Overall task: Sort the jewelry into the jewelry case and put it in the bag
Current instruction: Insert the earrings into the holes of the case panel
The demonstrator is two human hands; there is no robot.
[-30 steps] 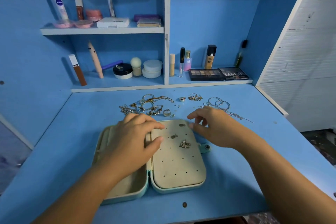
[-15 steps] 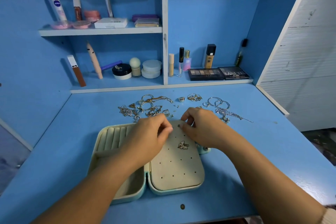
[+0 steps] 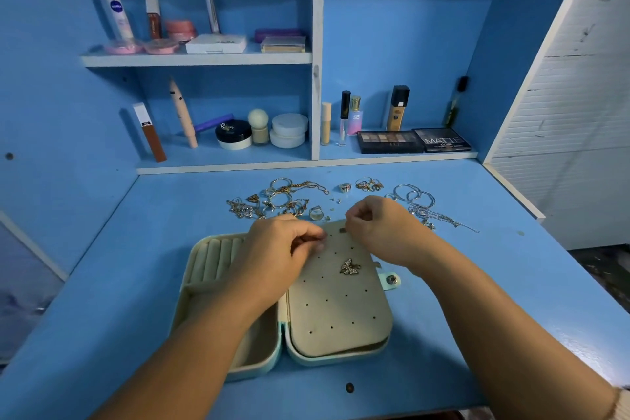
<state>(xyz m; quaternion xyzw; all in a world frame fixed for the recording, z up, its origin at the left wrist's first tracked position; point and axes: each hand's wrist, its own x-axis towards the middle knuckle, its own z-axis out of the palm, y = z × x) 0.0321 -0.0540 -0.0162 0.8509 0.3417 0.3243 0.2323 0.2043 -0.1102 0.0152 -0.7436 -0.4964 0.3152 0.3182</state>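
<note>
A blue table (image 3: 112, 283), smooth and matte, is stretching away bare on the left. Near its front edge a round-cornered, mint-green jewelry case (image 3: 341, 359) is lying open and flat. The case's left half is showing cream padded ring rolls (image 3: 218, 251) above a deep tray. The left hand (image 3: 279, 249) is hovering over the hinge, fingers curled and fingertips pinched together at the top corner of the perforated panel (image 3: 341, 310). Whether anything tiny is sitting between them cannot be told. That panel, cream, velvety and dotted with small holes, is filling the right half. A sparkling butterfly piece (image 3: 349, 266) is sitting on it, with a small dark stud (image 3: 342, 230) near its far edge. The right hand (image 3: 378, 228) is hanging just above that edge, thumb and forefinger pinched shut; what they hold is too small to tell. A snap tab (image 3: 392, 280) is sticking out from the case's right side. Behind the case, a tangle of gold and silver rings and chains (image 3: 283, 199) is lying loose. Large silver hoops (image 3: 414, 196) and a thin chain (image 3: 446, 222) are trailing rightward. Open table is running from there to the white right edge.
</note>
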